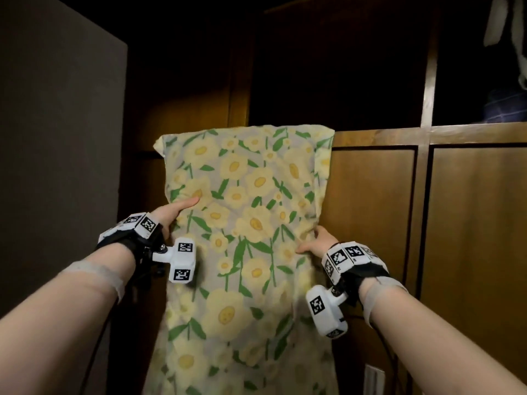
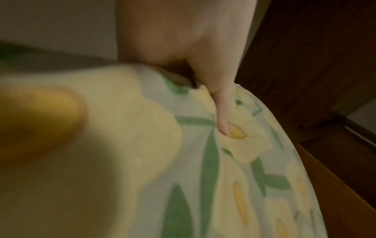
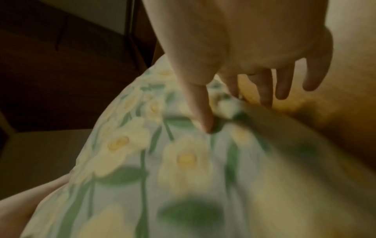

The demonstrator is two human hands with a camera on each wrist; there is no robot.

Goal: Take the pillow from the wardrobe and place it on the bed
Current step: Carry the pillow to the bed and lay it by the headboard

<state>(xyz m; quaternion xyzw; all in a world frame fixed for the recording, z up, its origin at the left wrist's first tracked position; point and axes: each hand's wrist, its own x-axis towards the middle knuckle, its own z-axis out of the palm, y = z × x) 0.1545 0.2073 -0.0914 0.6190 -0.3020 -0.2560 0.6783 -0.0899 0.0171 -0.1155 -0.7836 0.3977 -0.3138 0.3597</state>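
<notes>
A long pillow [image 1: 245,223] in a cover printed with yellow flowers and green leaves hangs upright in front of the dark wooden wardrobe [image 1: 370,195]. My left hand [image 1: 172,213] grips its left edge, with the thumb [image 2: 222,112] lying flat on the front and the fingers hidden behind. My right hand [image 1: 318,242] grips the right edge a little lower. There the thumb [image 3: 200,109] presses into the pillow [image 3: 162,161] and the fingers [image 3: 281,83] curl round the back. The pillow [image 2: 244,177] fills most of both wrist views. No bed is in view.
Behind the pillow's top is a dark open wardrobe compartment [image 1: 328,67]. Closed wooden doors [image 1: 470,238] stand to the right. A grey panel [image 1: 57,124] rises close on the left. At the upper right, pale cloth [image 1: 510,24] hangs above a folded dark blue item [image 1: 507,106].
</notes>
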